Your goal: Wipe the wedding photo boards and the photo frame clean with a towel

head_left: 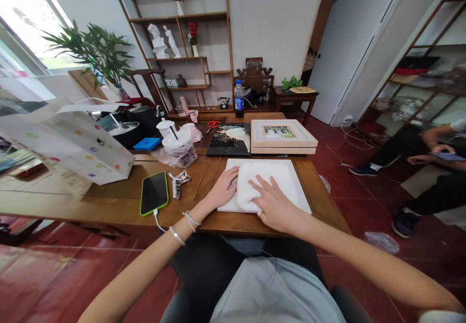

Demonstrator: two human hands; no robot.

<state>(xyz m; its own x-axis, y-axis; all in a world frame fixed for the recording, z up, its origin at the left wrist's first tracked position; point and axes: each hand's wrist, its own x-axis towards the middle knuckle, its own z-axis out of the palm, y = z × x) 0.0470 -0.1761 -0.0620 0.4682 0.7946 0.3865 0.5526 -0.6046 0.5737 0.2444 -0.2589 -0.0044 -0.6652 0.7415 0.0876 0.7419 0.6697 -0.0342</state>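
Everything here is placed by the white board (301,201), which lies flat on the wooden surface (199,180) in front of the seated person. On top of the board sits a soft white pad (244,193), with the board's right part showing beside it. The right hand (275,201) lies over the pad, its grip spread, fingers apart across the top. The left hand (223,188) is at the board's left part, its fingertips at the pad's left edge; I cannot tell whether that grip is pinching the pad or only resting against it. Just beyond the board are a dark picture (228,139) and, to its right, a pale picture frame (282,134) on a stack. Farther beyond the board stands a bottle (239,101) with a blue cap. Left of the board lie a silvery hair clip (177,183) and a phone (154,194) in a green case with a white cable (159,222) plugged in. Beyond these, to the board's left, are a lidded cup (176,141) with a straw, a blue box (147,143) and a spotted bag (104,153). Well to the board's right, another person (442,136) sits.
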